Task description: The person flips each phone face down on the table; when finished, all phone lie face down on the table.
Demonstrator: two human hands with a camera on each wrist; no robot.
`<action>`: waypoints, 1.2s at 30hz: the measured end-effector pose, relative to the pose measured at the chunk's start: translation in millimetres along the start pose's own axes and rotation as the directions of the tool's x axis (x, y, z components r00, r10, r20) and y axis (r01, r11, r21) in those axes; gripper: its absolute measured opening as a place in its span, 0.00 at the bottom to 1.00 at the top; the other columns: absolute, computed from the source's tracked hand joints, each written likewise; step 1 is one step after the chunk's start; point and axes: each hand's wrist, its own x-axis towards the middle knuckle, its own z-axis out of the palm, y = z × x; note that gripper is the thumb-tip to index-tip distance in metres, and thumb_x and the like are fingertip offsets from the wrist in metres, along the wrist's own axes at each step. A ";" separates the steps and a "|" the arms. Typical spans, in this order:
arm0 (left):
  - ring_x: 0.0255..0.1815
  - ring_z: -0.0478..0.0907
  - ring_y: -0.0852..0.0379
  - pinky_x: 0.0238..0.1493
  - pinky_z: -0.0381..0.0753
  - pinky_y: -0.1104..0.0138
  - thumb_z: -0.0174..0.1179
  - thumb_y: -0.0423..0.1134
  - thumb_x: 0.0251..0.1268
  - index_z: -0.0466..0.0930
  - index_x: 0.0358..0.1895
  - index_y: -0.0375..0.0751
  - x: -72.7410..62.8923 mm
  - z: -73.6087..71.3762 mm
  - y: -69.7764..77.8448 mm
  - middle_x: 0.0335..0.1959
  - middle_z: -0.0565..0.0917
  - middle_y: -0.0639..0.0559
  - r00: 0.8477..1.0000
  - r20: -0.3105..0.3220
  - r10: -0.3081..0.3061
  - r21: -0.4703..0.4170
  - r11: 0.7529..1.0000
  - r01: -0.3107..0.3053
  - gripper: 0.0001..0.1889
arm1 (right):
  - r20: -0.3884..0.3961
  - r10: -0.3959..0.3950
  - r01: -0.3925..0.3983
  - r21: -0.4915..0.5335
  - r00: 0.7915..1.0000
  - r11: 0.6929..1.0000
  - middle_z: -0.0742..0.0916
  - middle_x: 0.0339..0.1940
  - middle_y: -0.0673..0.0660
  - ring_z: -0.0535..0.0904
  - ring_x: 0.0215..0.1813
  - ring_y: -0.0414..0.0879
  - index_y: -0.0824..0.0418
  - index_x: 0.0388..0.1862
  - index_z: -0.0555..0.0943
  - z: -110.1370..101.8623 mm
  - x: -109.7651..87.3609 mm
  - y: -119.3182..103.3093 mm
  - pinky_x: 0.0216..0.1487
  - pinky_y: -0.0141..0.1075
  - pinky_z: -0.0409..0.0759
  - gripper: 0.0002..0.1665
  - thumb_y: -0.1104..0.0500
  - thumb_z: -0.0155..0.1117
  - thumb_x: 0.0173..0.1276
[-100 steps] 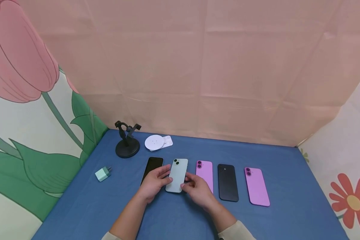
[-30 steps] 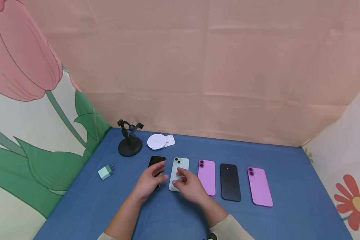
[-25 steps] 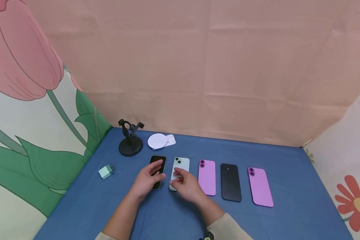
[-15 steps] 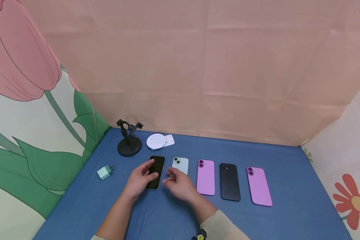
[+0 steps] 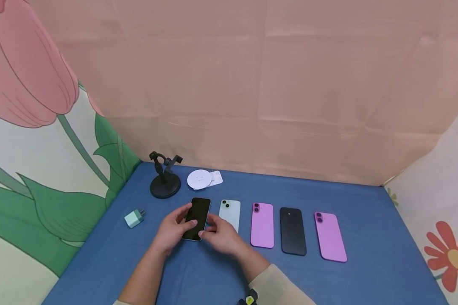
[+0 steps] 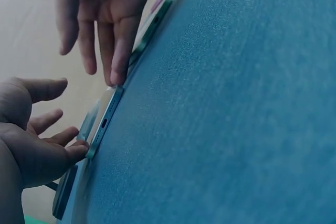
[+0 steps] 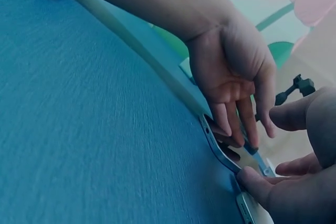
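A smartphone with a dark screen [image 5: 199, 209] lies face up on the blue cloth, second thing over from the plug. At its left edge is my left hand [image 5: 170, 231], thumb over the screen; in the left wrist view the fingertips meet the lower corner of the phone [image 6: 106, 116]. My right hand [image 5: 224, 238] is at the opposite long edge, its fingers touching the side in the right wrist view, where the phone's rim [image 7: 216, 146] shows flat on the cloth. Partly behind the right hand lies a pale mint phone [image 5: 230, 212], back up.
Rightward in the row lie a pink phone [image 5: 262, 225], a black phone [image 5: 293, 231] and another pink phone [image 5: 330, 236], backs up. A black phone stand [image 5: 165, 185] and a white disc [image 5: 199, 179] over a white card [image 5: 216, 178] sit behind. A plug adapter [image 5: 134, 218] is left.
Both hands have left the sides of the mint phone and moved left to the dark-screened phone, the right hand closing in on its right edge. The other things stay put.
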 end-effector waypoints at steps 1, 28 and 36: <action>0.81 0.59 0.40 0.79 0.58 0.50 0.68 0.32 0.68 0.69 0.76 0.39 -0.2 0.3 0.1 0.78 0.67 0.40 1.000 0.001 -0.006 0.001 1.000 0.006 0.34 | 0.006 0.003 -0.003 0.006 1.000 1.000 0.78 0.72 0.65 0.82 0.62 0.55 0.68 0.78 0.66 0.7 -0.1 0.0 0.61 0.52 0.82 0.42 0.53 0.68 0.73; 0.79 0.61 0.37 0.73 0.66 0.47 0.72 0.31 0.62 0.69 0.76 0.40 -3.0 14.7 1.3 0.78 0.65 0.36 0.999 0.016 -0.045 -0.024 0.999 0.046 0.38 | -0.024 0.016 -0.013 0.144 1.000 0.990 0.75 0.75 0.64 0.78 0.66 0.56 0.63 0.81 0.63 1.8 -10.5 -5.0 0.61 0.53 0.82 0.42 0.52 0.67 0.74; 0.74 0.68 0.37 0.68 0.74 0.47 0.74 0.31 0.61 0.71 0.76 0.40 -2.7 18.7 1.5 0.77 0.67 0.36 0.998 0.042 -0.041 -0.041 0.998 0.043 0.38 | -0.045 -0.046 0.052 0.156 0.998 0.986 0.75 0.75 0.63 0.77 0.69 0.55 0.64 0.81 0.64 -1.2 -14.4 -12.3 0.63 0.53 0.81 0.40 0.51 0.64 0.76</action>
